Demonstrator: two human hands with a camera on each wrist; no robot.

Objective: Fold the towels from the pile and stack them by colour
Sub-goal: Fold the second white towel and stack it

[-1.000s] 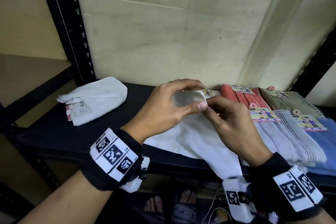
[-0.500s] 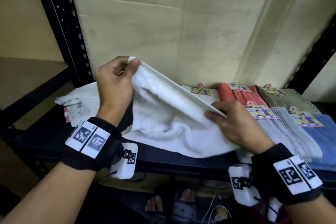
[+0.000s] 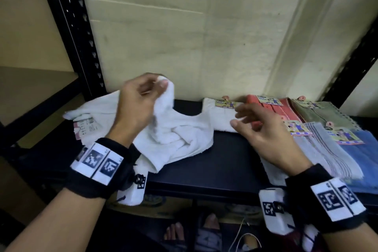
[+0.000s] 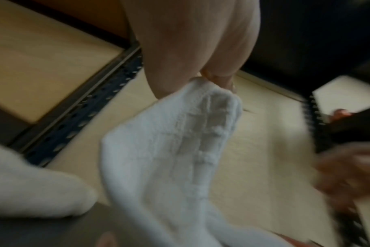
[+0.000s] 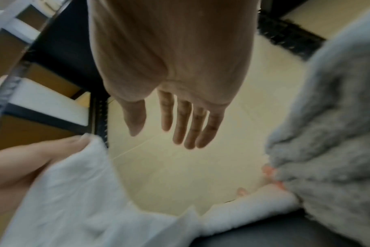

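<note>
Head view: the left hand (image 3: 139, 104) pinches one corner of a white towel (image 3: 184, 135) between thumb and fingers and holds that corner raised above the black shelf (image 3: 225, 161); the rest of the towel sags in loose folds onto the shelf, its far corner, which carries a printed tag, lying near the back wall. The right hand (image 3: 263, 129) hovers released, fingers spread and relaxed, grasping nothing, just above the shelf to the right of the towel (the right wrist view confirms the straight, separated fingers (image 5: 186, 123)). Behind the left hand lies a folded white towel (image 3: 92, 112) with a paper label. To the right of the right hand lies a row of tagged towels: a red towel (image 3: 274, 108), an olive towel (image 3: 323, 114), a grey striped towel (image 3: 331, 153) and a blue towel (image 3: 366, 153), the last two nearer the shelf's front edge. The left wrist view is blurred but shows the pinched corner.
</note>
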